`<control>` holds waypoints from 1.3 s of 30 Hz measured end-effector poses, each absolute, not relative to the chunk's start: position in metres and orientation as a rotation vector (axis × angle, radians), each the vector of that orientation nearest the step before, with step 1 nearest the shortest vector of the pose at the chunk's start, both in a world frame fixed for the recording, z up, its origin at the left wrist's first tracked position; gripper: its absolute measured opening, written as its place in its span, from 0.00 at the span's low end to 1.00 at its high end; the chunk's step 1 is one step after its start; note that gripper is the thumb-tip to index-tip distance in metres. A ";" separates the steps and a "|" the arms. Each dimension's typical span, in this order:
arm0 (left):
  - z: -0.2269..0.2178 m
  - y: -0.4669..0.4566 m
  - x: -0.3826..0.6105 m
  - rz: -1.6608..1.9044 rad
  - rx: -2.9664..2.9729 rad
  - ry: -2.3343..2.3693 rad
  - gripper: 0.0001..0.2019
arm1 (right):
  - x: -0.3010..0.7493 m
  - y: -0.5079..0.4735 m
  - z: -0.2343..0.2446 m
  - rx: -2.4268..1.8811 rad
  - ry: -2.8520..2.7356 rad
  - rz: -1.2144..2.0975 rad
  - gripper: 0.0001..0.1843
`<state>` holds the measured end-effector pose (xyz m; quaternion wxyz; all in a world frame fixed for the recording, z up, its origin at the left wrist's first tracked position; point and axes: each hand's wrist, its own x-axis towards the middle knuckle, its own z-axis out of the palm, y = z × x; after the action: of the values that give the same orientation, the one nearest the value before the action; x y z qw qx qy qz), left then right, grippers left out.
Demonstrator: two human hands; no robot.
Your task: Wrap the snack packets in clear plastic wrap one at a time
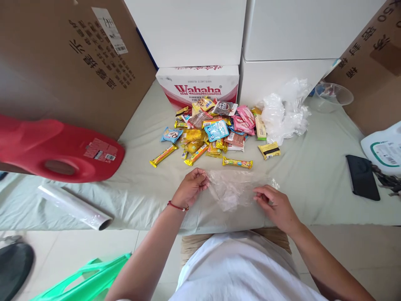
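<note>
A clear plastic bag (231,190) is stretched between my two hands, low over the front of the cloth-covered surface. My left hand (191,186) pinches its left end between thumb and fingers. At the other end, my right hand (275,205) has thumb and fingertips closed on the film. Just beyond the bag lies a heap of wrapped snacks (194,136) in yellow, pink and blue packets. A yellow snack bar (237,162) rests closest to the bag, and a small yellow packet (269,151) sits to its right. More crumpled clear plastic bags (283,115) are bunched beside the heap.
Behind the snacks stands a Wahaha carton (200,85). At left are a red jug (62,150), a plastic film roll (75,207) and a large cardboard box (75,54). At right are a clear bowl (333,96), a black phone (362,177) and a white bottle (385,148).
</note>
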<state>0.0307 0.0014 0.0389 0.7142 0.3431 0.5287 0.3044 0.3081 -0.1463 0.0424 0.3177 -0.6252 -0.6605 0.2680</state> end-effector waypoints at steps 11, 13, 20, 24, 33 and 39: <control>0.036 0.011 0.040 0.625 0.832 1.188 0.20 | 0.252 -0.142 0.032 -1.563 -2.101 0.169 0.09; 0.037 0.014 0.035 0.629 0.822 1.199 0.20 | 0.254 -0.142 0.033 -1.442 -2.112 0.137 0.10; 0.030 0.019 0.012 0.685 0.788 1.193 0.19 | 0.302 -0.168 0.041 -1.266 -2.200 0.198 0.13; 0.027 0.015 0.005 0.685 0.769 1.159 0.20 | 0.306 -0.183 0.035 -1.219 -2.406 0.450 0.10; 0.027 0.028 0.002 0.663 0.781 1.156 0.20 | 0.292 -0.184 0.047 -1.201 -2.494 0.411 0.08; 0.036 0.045 0.007 0.759 0.797 1.241 0.19 | 0.256 -0.158 0.056 -1.034 -2.800 0.483 0.07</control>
<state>0.0071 0.0446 0.0364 0.6753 0.3545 0.5517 0.3376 0.2561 -0.1579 0.0557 0.0589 -0.3415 -0.9244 0.1595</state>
